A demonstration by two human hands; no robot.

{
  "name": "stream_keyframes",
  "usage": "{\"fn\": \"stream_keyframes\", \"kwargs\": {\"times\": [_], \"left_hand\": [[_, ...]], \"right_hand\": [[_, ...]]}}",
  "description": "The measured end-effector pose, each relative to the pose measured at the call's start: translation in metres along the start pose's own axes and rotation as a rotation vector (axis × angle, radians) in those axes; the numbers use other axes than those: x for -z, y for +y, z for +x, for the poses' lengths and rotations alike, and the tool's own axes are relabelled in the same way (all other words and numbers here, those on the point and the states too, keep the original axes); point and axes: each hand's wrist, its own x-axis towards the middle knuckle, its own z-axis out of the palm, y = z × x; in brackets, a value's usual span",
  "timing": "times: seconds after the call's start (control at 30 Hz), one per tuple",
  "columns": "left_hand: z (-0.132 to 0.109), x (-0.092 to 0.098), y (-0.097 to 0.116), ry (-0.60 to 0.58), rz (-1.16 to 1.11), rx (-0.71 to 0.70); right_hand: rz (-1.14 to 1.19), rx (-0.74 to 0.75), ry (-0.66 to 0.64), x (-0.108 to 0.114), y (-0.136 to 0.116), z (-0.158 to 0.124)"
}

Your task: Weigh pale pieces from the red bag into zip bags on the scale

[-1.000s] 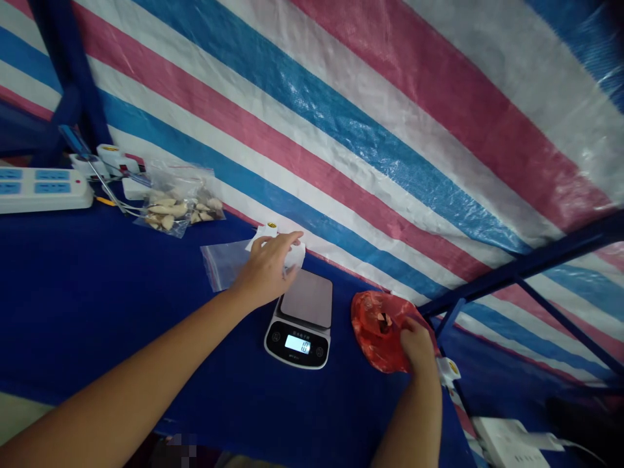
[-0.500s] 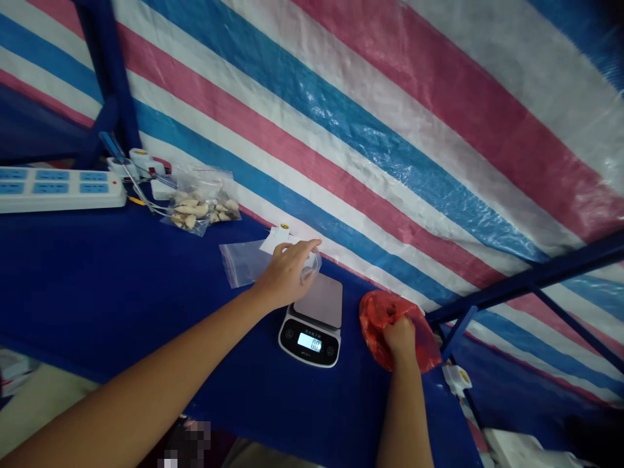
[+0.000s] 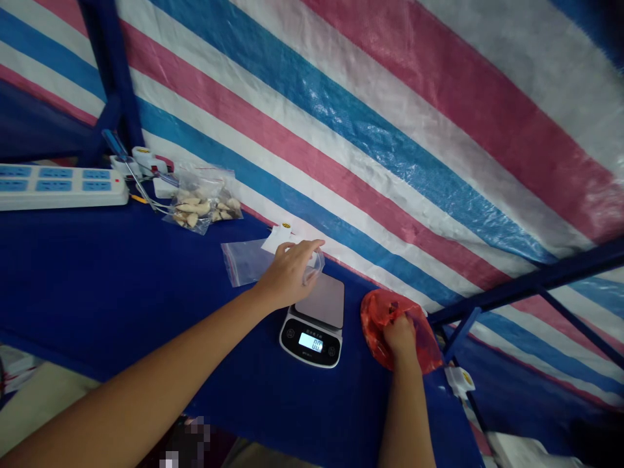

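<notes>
A small digital kitchen scale [image 3: 314, 322] sits on the blue cloth table [image 3: 97, 286], its lit display facing me. My left hand [image 3: 287, 273] reaches past the scale's far left corner, fingers curled on a small clear plastic bag [image 3: 312, 265] at its edge. A flat empty zip bag [image 3: 244, 260] and a white label [image 3: 277, 235] lie just behind that hand. My right hand [image 3: 400, 338] is closed on a crumpled red plastic bag [image 3: 385, 315] to the right of the scale.
A white power strip [image 3: 58, 187] lies at the far left. Beside it are a screwdriver [image 3: 117, 149], small white items and a clear bag of pale pieces [image 3: 202, 205]. A striped tarp [image 3: 370, 130] hangs behind. A blue metal frame [image 3: 526, 279] stands at the right.
The view shifted slightly, so everything sits further right. My right hand moved from the red bag's lower edge onto its middle and gathered it. My left hand closed on the small clear bag.
</notes>
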Motion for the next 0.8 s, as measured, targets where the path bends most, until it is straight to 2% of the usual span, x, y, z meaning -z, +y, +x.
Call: {"fn": "stream_keyframes", "kwargs": {"times": [0.17, 0.43, 0.63, 0.8], "left_hand": [[0.000, 0.000, 0.000, -0.011, 0.002, 0.009], [0.000, 0.000, 0.000, -0.007, -0.009, 0.005], [-0.001, 0.000, 0.001, -0.010, -0.010, 0.006], [-0.001, 0.000, 0.001, -0.019, -0.009, 0.017]], "right_hand": [[-0.005, -0.069, 0.050, 0.002, -0.002, 0.000], [0.015, -0.081, 0.063, 0.002, -0.003, -0.004], [-0.012, -0.120, 0.100, 0.011, -0.005, -0.003], [-0.022, -0.044, 0.024, 0.012, -0.006, -0.002]]}}
